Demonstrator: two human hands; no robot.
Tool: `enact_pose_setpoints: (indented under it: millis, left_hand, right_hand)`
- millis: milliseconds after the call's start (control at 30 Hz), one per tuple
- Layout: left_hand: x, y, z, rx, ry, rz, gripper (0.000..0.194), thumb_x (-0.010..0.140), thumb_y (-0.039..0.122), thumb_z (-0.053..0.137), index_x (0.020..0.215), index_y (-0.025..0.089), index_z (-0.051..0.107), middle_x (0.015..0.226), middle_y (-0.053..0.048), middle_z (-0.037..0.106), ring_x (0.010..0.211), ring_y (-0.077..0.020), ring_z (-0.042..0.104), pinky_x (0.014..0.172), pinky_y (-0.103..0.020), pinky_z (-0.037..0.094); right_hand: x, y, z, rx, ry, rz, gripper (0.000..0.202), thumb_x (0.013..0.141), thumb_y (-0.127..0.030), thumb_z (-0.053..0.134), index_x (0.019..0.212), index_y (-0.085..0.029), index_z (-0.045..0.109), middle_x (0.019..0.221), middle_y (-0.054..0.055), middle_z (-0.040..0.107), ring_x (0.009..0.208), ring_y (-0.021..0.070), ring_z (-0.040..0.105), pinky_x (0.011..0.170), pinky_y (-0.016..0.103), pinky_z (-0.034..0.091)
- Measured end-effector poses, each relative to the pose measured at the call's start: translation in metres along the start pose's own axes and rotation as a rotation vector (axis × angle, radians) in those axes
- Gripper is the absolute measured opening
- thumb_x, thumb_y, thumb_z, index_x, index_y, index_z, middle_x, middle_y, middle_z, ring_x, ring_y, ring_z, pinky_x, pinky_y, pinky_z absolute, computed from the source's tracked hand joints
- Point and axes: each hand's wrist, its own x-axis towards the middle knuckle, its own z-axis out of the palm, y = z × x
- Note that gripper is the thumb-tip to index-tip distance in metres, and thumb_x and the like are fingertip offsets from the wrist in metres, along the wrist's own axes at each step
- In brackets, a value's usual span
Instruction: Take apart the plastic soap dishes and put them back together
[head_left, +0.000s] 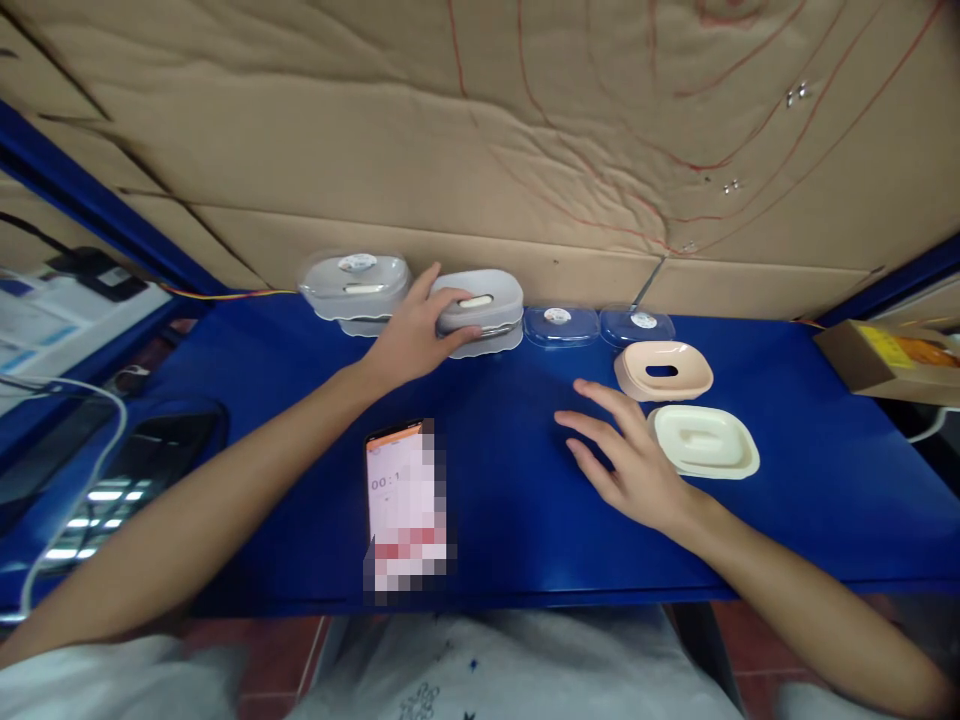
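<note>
The left hand is reaching over the grey container near the back of the blue worktop, its fingers touching the top and its thumb lying along the near side; whether it is gripping or only resting there, I cannot tell. The right hand is hovering beside the cream dish, fingers spread wide and holding nothing.

As for how things are standing, the grey container is sitting among stacked layers, while another grey container, to its left, is wearing a clear lid with a round sticker. Two flat clear lids are lying to the right, not covering anything, and the peach piece and cream dish are sitting apart from each other, neither one covered.

The container under the left hand is looking smooth and matt, rounded at the corners, with an oval slot showing something pale inside (the peach piece is showing a similar slot, only with blue worktop coming through). Its lower layers are spreading out into a wavy edge. Nearer the person, a phone is displaying digits, partly blurred out.
</note>
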Motion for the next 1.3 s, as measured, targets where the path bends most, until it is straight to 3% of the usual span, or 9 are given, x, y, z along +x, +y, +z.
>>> enact_pose_setpoints:
  millis: [133, 233, 400, 567, 700, 833, 1033, 1200, 1300]
  left_hand:
    - [-0.006, -0.008, 0.002, -0.005, -0.044, 0.041, 0.059, 0.102, 0.063, 0.067, 0.144, 0.022, 0.064, 0.179, -0.022, 0.027, 0.165, -0.0477, 0.028, 0.126, -0.071, 0.032]
    - [-0.013, -0.005, -0.002, 0.014, -0.018, 0.065, 0.062, 0.101, 0.06, 0.07, 0.149, 0.023, 0.06, 0.181, -0.022, 0.021, 0.166, -0.0486, 0.022, 0.127, -0.073, 0.03]
    - [-0.045, 0.033, -0.009, 0.04, 0.076, 0.192, 0.05, 0.104, 0.039, 0.072, 0.149, 0.024, 0.058, 0.174, -0.018, 0.038, 0.163, -0.0394, 0.036, 0.13, -0.065, 0.035]
    - [-0.095, 0.086, -0.005, 0.018, -0.286, 0.513, 0.038, 0.107, 0.036, 0.067, 0.141, 0.02, 0.066, 0.147, -0.017, 0.069, 0.133, -0.0344, 0.069, 0.115, -0.056, 0.057]
    - [-0.111, 0.1, -0.001, -0.005, -0.373, 0.537, 0.039, 0.107, 0.039, 0.067, 0.141, 0.019, 0.067, 0.134, -0.014, 0.076, 0.118, -0.0314, 0.076, 0.104, -0.049, 0.063]
    - [-0.109, 0.1, -0.002, -0.002, -0.346, 0.513, 0.039, 0.106, 0.035, 0.069, 0.141, 0.017, 0.067, 0.132, -0.014, 0.077, 0.112, -0.0304, 0.078, 0.099, -0.046, 0.065]
    - [-0.107, 0.115, -0.002, 0.058, -0.322, 0.524, 0.031, 0.104, 0.028, 0.072, 0.132, 0.015, 0.069, 0.125, -0.014, 0.077, 0.107, -0.0312, 0.077, 0.094, -0.047, 0.065]
    - [-0.104, 0.119, 0.001, 0.078, -0.274, 0.535, 0.024, 0.106, 0.026, 0.067, 0.127, 0.014, 0.07, 0.124, -0.015, 0.075, 0.108, -0.0318, 0.077, 0.094, -0.047, 0.064]
    - [-0.101, 0.11, 0.002, 0.076, -0.248, 0.501, 0.024, 0.107, 0.027, 0.065, 0.128, 0.015, 0.069, 0.125, -0.014, 0.076, 0.11, -0.0312, 0.077, 0.094, -0.047, 0.064]
  right_hand:
    - [0.001, 0.006, 0.004, -0.001, -0.096, 0.049, 0.048, 0.107, -0.021, 0.057, 0.155, -0.029, 0.054, 0.157, 0.016, 0.059, 0.147, 0.0353, 0.057, 0.117, 0.062, 0.052]
    - [0.003, 0.016, 0.01, -0.037, -0.146, 0.123, 0.048, 0.109, -0.024, 0.053, 0.157, -0.027, 0.051, 0.16, 0.017, 0.057, 0.149, 0.0357, 0.056, 0.12, 0.064, 0.049]
    - [0.018, 0.036, 0.023, -0.169, -0.222, 0.223, 0.053, 0.109, -0.025, 0.048, 0.162, -0.016, 0.046, 0.168, 0.022, 0.048, 0.154, 0.0396, 0.05, 0.123, 0.066, 0.045]
    - [0.057, 0.061, 0.039, -0.339, -0.323, 0.302, 0.059, 0.109, -0.026, 0.043, 0.165, -0.006, 0.039, 0.174, 0.026, 0.037, 0.16, 0.0424, 0.04, 0.128, 0.065, 0.037]
    - [0.076, 0.071, 0.045, -0.401, -0.374, 0.353, 0.061, 0.108, -0.025, 0.043, 0.163, 0.002, 0.039, 0.171, 0.031, 0.04, 0.159, 0.0448, 0.04, 0.128, 0.066, 0.033]
    - [0.056, 0.05, 0.034, -0.405, -0.365, 0.304, 0.055, 0.109, -0.027, 0.045, 0.16, -0.004, 0.047, 0.165, 0.028, 0.05, 0.151, 0.0441, 0.049, 0.125, 0.066, 0.035]
    - [0.005, 0.005, 0.004, -0.292, -0.336, 0.082, 0.044, 0.11, -0.025, 0.052, 0.153, -0.016, 0.058, 0.146, 0.017, 0.066, 0.13, 0.034, 0.062, 0.117, 0.057, 0.045]
    - [-0.003, 0.009, 0.003, -0.187, -0.305, 0.071, 0.041, 0.109, -0.024, 0.055, 0.149, -0.02, 0.061, 0.145, 0.016, 0.065, 0.135, 0.0332, 0.061, 0.114, 0.055, 0.05]
    - [0.003, 0.02, 0.009, -0.179, -0.298, 0.083, 0.042, 0.109, -0.026, 0.057, 0.15, -0.022, 0.061, 0.154, 0.018, 0.057, 0.152, 0.0397, 0.048, 0.121, 0.064, 0.044]
